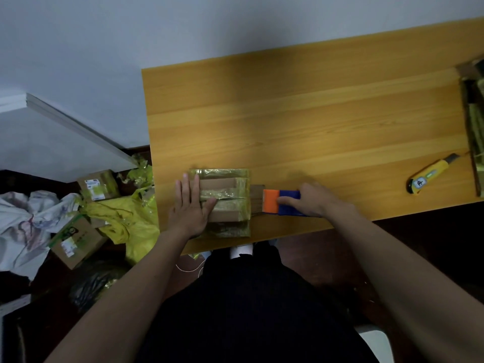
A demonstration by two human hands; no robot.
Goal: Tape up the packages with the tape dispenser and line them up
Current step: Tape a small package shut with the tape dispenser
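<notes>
A wooden table [301, 121] carries a taped cardboard package [225, 200] near its front edge, a yellow box cutter [429, 176] well off to the right, and another package [475, 121] at the far right edge.

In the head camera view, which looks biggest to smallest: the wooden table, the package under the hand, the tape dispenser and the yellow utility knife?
1. Wooden table, by far the largest.
2. Package, under the left hand.
3. Tape dispenser, gripped by the right hand, and yellow utility knife: too alike to rank, since the hand hides part of the dispenser.
</notes>
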